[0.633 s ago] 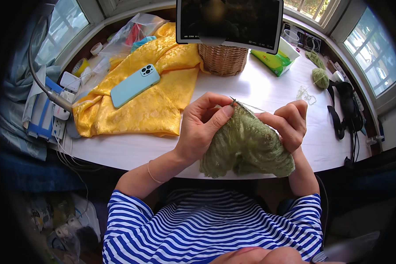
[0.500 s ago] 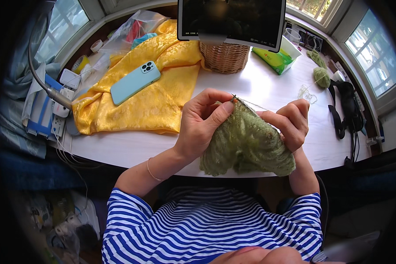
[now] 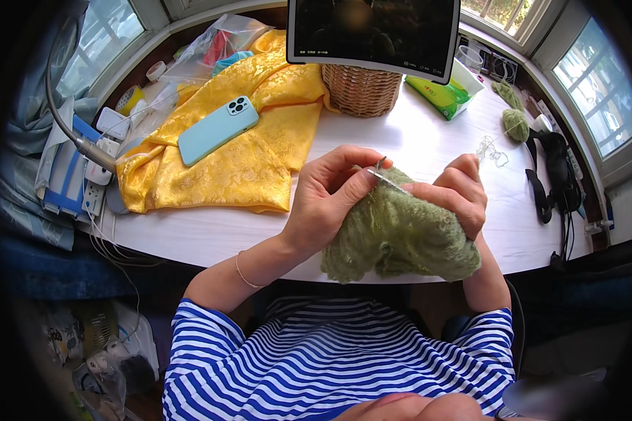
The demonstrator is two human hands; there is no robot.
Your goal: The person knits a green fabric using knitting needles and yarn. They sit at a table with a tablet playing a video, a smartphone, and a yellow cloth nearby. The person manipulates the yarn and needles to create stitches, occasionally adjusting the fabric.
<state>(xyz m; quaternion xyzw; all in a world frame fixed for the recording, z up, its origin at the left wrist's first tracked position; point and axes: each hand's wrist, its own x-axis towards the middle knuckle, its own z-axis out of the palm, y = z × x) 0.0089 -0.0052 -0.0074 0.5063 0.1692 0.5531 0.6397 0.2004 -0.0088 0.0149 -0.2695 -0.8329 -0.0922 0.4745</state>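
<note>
A piece of fuzzy green knitting (image 3: 407, 238) hangs between my hands over the table's near edge. My left hand (image 3: 323, 196) is closed on its upper left edge, thumb and forefinger pinched near the tip of a thin knitting needle (image 3: 392, 183). Closed at the upper right side of the knitting, my right hand (image 3: 462, 196) has its forefinger stretched along that needle toward the left hand. The needle's far end is hidden by the right hand and wool. A green yarn ball (image 3: 515, 125) lies farther right, with loose yarn (image 3: 492, 151) on the tabletop beside it.
Yellow patterned cloth (image 3: 253, 168) covers the table's left side, a light blue phone (image 3: 218, 131) on top. A tablet (image 3: 372, 35) stands before a wicker basket (image 3: 361, 90). Green tissue pack (image 3: 446, 91) and black straps (image 3: 551, 168) lie right; a lamp arm (image 3: 84, 144) curves in at left.
My right hand has shifted slightly left and down. The needle now shows plainly across the knitting's top edge, and the knitting's upper part has tipped.
</note>
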